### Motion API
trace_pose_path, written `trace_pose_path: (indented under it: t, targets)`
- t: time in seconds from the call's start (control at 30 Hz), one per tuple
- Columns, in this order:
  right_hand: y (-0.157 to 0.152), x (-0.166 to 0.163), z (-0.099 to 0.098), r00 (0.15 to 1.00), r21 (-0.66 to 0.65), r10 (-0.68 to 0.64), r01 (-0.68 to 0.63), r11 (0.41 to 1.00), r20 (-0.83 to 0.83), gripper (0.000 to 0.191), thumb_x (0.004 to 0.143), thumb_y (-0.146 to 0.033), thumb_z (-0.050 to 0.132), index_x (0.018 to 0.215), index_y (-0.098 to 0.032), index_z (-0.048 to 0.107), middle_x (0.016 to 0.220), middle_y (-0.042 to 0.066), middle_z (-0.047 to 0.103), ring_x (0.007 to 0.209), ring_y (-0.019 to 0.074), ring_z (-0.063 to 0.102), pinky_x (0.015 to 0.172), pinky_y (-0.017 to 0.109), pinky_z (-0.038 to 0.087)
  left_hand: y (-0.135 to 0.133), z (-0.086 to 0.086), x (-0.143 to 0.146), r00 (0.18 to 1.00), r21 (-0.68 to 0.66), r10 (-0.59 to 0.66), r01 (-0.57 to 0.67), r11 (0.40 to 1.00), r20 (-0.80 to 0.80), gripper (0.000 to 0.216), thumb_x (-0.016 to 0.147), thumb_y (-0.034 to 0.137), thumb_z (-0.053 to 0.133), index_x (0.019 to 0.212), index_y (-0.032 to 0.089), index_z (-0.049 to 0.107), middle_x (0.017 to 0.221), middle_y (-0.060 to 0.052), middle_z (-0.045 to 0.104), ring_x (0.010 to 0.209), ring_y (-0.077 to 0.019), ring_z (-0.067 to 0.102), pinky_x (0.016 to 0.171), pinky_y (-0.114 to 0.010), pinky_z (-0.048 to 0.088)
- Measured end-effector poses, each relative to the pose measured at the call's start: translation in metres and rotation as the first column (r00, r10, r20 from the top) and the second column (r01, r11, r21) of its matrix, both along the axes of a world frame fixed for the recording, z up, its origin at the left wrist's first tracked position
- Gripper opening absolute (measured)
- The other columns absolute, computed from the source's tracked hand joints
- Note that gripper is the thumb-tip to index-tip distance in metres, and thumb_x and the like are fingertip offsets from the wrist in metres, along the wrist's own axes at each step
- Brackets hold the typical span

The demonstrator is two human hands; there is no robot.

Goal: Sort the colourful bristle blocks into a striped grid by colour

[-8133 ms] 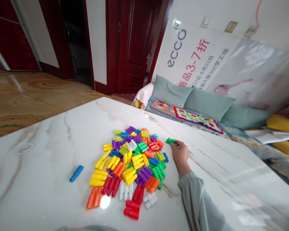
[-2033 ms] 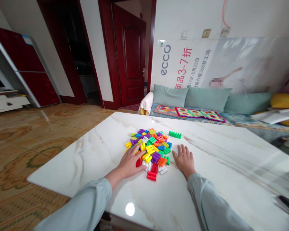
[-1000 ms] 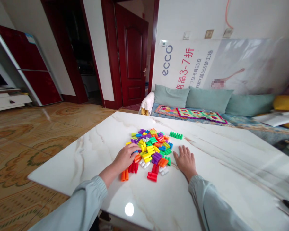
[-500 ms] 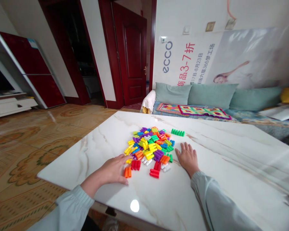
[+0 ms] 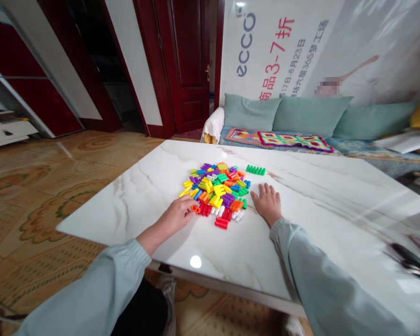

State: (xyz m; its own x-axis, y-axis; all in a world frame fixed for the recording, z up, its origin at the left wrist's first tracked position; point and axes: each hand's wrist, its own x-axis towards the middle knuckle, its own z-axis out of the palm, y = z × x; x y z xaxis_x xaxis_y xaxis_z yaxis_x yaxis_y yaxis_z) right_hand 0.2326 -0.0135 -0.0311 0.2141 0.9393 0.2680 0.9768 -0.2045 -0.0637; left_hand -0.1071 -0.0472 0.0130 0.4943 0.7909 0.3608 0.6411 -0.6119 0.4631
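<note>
A pile of small plastic blocks (image 5: 217, 190) in many colours lies in the middle of the white marble table (image 5: 301, 242). A joined row of green blocks (image 5: 255, 170) sits apart at the pile's far right. My left hand (image 5: 177, 215) is at the pile's near left edge, its fingers curled round an orange block (image 5: 195, 209) that sticks out from the fingertips. My right hand (image 5: 267, 203) lies flat on the table just right of the pile, fingers spread, holding nothing. A red block (image 5: 221, 223) lies at the pile's near edge.
A dark object (image 5: 409, 260) lies on the table at the far right. A sofa with teal cushions (image 5: 301, 116) and a patterned mat stands behind the table. The table's near edge (image 5: 210, 280) runs just past my forearms, and patterned floor lies to the left.
My left hand has moved from flat on the table to the pile's edge, bringing the orange block with it. The right hand has stayed flat. The view has tilted down.
</note>
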Motion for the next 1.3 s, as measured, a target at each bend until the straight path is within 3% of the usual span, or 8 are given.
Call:
trace_pose_path:
  t: [0.23, 0.43, 0.57, 0.7, 0.93, 1.3]
  targets:
    - [0.001, 0.003, -0.003, 0.999, 0.022, 0.033, -0.033, 0.999, -0.025, 0.065, 0.098, -0.049, 0.023, 0.143, -0.008, 0.045, 0.153, 0.021, 0.04, 0.14, 0.0365, 0.032, 0.109, 0.052, 0.029, -0.01, 0.0, 0.016, 0.99, 0.12, 0.007, 0.01, 0.993, -0.14, 0.024, 0.088, 0.028, 0.062, 0.109, 0.021, 0.07, 0.121, -0.008, 0.06, 0.114, -0.0242, 0.059, 0.103, -0.039, 0.047]
    - [0.006, 0.007, -0.005, 0.999, -0.024, 0.051, -0.052, 0.998, -0.007, 0.069, 0.099, -0.051, 0.019, 0.146, -0.005, 0.039, 0.155, 0.023, 0.034, 0.141, 0.0393, 0.028, 0.109, 0.055, 0.027, -0.026, -0.012, 0.037, 0.921, 0.09, -0.256, 0.293, 0.952, -0.295, 0.065, 0.085, 0.054, 0.065, 0.141, 0.024, 0.051, 0.154, -0.013, 0.037, 0.145, -0.0346, 0.027, 0.12, -0.053, 0.018]
    - [0.008, 0.014, -0.002, 0.995, -0.161, 0.101, -0.096, 0.982, 0.026, 0.074, 0.099, -0.058, 0.018, 0.151, -0.007, 0.031, 0.158, 0.024, 0.025, 0.144, 0.0409, 0.023, 0.109, 0.058, 0.024, -0.031, -0.023, 0.042, 0.905, 0.086, -0.258, 0.303, 0.949, -0.337, 0.066, 0.089, 0.056, 0.058, 0.148, 0.03, 0.041, 0.162, -0.008, 0.026, 0.15, -0.0339, 0.011, 0.12, -0.057, 0.0]
    - [-0.01, 0.021, 0.002, 0.975, -0.275, 0.21, -0.183, 0.944, 0.07, 0.071, 0.101, -0.058, 0.017, 0.156, -0.014, 0.021, 0.163, 0.017, 0.018, 0.148, 0.0352, 0.017, 0.113, 0.054, 0.024, -0.033, -0.025, 0.043, 0.912, 0.108, -0.213, 0.266, 0.958, -0.351, 0.068, 0.089, 0.057, 0.055, 0.148, 0.028, 0.04, 0.161, -0.008, 0.027, 0.15, -0.033, 0.012, 0.12, -0.055, 0.0]
    - [-0.073, 0.021, 0.005, 0.935, -0.346, 0.342, -0.291, 0.892, 0.097, 0.065, 0.102, -0.052, 0.019, 0.158, -0.018, 0.017, 0.165, 0.012, 0.011, 0.151, 0.0301, 0.011, 0.117, 0.051, 0.023, -0.034, -0.029, 0.046, 0.908, 0.143, -0.182, 0.251, 0.957, -0.376, 0.067, 0.09, 0.054, 0.055, 0.148, 0.025, 0.04, 0.161, -0.009, 0.028, 0.151, -0.0338, 0.009, 0.12, -0.056, 0.0]
    - [-0.09, -0.007, 0.031, 0.975, -0.506, 0.205, -0.136, 0.852, 0.082, 0.063, 0.103, -0.049, 0.016, 0.159, -0.021, 0.011, 0.166, 0.008, 0.005, 0.151, 0.0276, 0.009, 0.118, 0.05, 0.023, -0.031, -0.035, 0.047, 0.924, 0.183, -0.194, 0.264, 0.947, -0.329, 0.066, 0.089, 0.055, 0.056, 0.146, 0.024, 0.043, 0.159, -0.011, 0.032, 0.15, -0.0357, 0.013, 0.119, -0.056, 0.005]
